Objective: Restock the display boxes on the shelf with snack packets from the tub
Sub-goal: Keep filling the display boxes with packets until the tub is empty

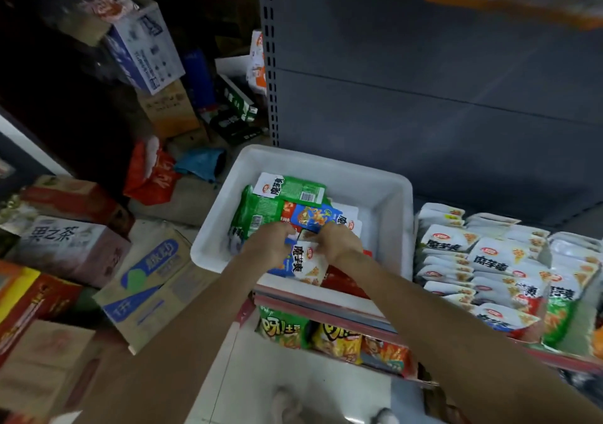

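I am gripping a white snack packet (308, 260) inside the tub (388, 188), my left hand (266, 241) and right hand (339, 239) both pinching its top. It seems light, soft and slippery, so I am holding its sealed edges.

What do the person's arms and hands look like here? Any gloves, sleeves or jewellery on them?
Both forearms are bare as far as the picture shows: no sleeves in view. The left hand and right hand wear no gloves, and I see no watch, bracelet or ring, though the fingers are partly hidden and blurred.
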`<state>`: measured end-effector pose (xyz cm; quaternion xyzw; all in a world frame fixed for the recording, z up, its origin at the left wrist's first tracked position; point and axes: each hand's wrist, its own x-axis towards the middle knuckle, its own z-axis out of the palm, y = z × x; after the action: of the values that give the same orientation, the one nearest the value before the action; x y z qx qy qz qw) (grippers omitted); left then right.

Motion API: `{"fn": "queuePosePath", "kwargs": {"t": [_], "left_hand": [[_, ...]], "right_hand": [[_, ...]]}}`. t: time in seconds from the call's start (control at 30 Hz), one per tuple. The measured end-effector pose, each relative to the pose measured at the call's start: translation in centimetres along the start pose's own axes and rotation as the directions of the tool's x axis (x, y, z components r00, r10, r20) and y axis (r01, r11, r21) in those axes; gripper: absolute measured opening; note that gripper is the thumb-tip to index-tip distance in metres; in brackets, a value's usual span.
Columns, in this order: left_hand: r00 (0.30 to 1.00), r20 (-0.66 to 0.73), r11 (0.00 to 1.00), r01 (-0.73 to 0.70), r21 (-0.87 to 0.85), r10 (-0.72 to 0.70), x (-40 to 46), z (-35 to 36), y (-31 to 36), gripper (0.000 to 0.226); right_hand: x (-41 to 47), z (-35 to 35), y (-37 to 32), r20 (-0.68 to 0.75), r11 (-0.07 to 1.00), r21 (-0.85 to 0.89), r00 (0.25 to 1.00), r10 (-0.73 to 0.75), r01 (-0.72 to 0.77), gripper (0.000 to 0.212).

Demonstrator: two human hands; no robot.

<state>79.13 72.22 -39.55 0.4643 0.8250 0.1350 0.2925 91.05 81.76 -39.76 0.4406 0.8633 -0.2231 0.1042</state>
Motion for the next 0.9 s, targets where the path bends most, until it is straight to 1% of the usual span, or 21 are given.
{"fn": "queuePosePath", "kwargs": {"t": [0.07, 0.13, 0.2, 0.23, 0.3, 0.33, 0.4, 0.43, 0.5, 0.53, 0.57, 0.7, 0.73, 0.77, 0.8, 0.83, 0.87, 0.9], "left_hand": [[0.998, -0.050, 0.999, -0.045, -0.017, 0.044, -0.4, 0.0, 0.2, 0.037], [0.990, -0.092, 0.990, -0.113, -0.081, 0.106, -1.0, -0.1, 0.9, 0.032], [0.970, -0.179, 0.963, -0.196, -0.187, 0.163, -1.6, -0.7, 2.1, 0.014], [0.960, -0.222, 0.943, -0.226, -0.242, 0.173, -2.0, -1.1, 2.9, 0.009], [0.948, -0.269, 0.897, -0.264, -0.355, 0.172, -2.5, -1.8, 4.9, 0.015], [0.940, -0.294, 0.873, -0.283, -0.398, 0.171, -2.6, -2.2, 5.9, 0.017], [0.920, -0.359, 0.811, -0.326, -0.486, 0.155, -2.6, -2.5, 8.1, 0.019], [0.912, -0.384, 0.770, -0.346, -0.536, 0.143, -2.6, -2.6, 9.3, 0.020], [0.895, -0.424, 0.703, -0.390, -0.595, 0.138, -2.6, -2.4, 11.9, 0.023], [0.889, -0.436, 0.685, -0.404, -0.606, 0.139, -2.5, -2.1, 13.2, 0.024], [0.888, -0.437, 0.671, -0.412, -0.617, 0.144, -2.5, -1.8, 14.7, 0.024], [0.901, -0.395, 0.625, -0.414, -0.661, 0.179, -2.2, 0.7, 20.9, 0.022], [0.900, -0.390, 0.635, -0.419, -0.649, 0.195, -2.0, 1.6, 22.3, 0.017], [0.901, -0.378, 0.665, -0.417, -0.620, 0.214, -1.8, 2.6, 23.8, 0.010], [0.908, -0.358, 0.715, -0.399, -0.574, 0.219, -1.5, 3.3, 24.3, 0.007], [0.909, -0.339, 0.751, -0.398, -0.528, 0.243, -1.3, 4.1, 25.0, 0.011], [0.901, -0.322, 0.786, -0.416, -0.458, 0.289, -1.2, 5.0, 25.7, 0.015], [0.886, -0.305, 0.825, -0.446, -0.348, 0.350, -1.1, 5.9, 26.3, 0.019]], "right_hand": [[-0.6, -1.0, 0.6, -0.058, 0.995, 0.046, 0.995, -0.083, 0.086, 0.022], [-1.5, -2.1, 1.2, -0.158, 0.968, 0.168, 0.974, -0.160, 0.186, 0.019], [-2.7, -3.6, 1.8, -0.299, 0.921, 0.261, 0.932, -0.207, 0.288, 0.017], [-3.4, -4.5, 2.0, -0.356, 0.895, 0.299, 0.909, -0.219, 0.332, 0.017], [-4.8, -6.5, 2.6, -0.419, 0.830, 0.410, 0.886, -0.196, 0.377, 0.016], [-5.2, -7.5, 2.9, -0.436, 0.786, 0.490, 0.887, -0.155, 0.378, 0.014], [-6.0, -9.6, 3.9, -0.426, 0.648, 0.670, 0.902, -0.062, 0.361, 0.007], [-6.3, -10.5, 4.6, -0.397, 0.576, 0.746, 0.918, -0.018, 0.335, 0.006], [-7.4, -11.9, 6.3, -0.291, 0.419, 0.873, 0.956, 0.038, 0.249, 0.007], [-8.1, -12.6, 7.4, -0.256, 0.368, 0.903, 0.966, 0.046, 0.222, 0.007], [-8.8, -13.3, 8.6, -0.255, 0.357, 0.908, 0.965, 0.056, 0.219, 0.008], [-11.3, -16.0, 14.1, -0.343, 0.381, 0.885, 0.928, 0.146, 0.267, 0.009], [-11.8, -16.5, 15.5, -0.370, 0.378, 0.881, 0.912, 0.177, 0.284, 0.012], [-12.4, -17.2, 17.2, -0.405, 0.382, 0.873, 0.887, 0.224, 0.302, 0.014], [-12.6, -17.5, 18.2, -0.430, 0.386, 0.868, 0.861, 0.272, 0.312, 0.012], [-12.7, -17.8, 19.5, -0.454, 0.393, 0.862, 0.832, 0.320, 0.320, 0.006], [-13.0, -18.2, 20.9, -0.477, 0.405, 0.856, 0.796, 0.373, 0.323, 0.008], [-13.3, -18.5, 22.3, -0.498, 0.413, 0.849, 0.764, 0.411, 0.331, 0.020]]}}
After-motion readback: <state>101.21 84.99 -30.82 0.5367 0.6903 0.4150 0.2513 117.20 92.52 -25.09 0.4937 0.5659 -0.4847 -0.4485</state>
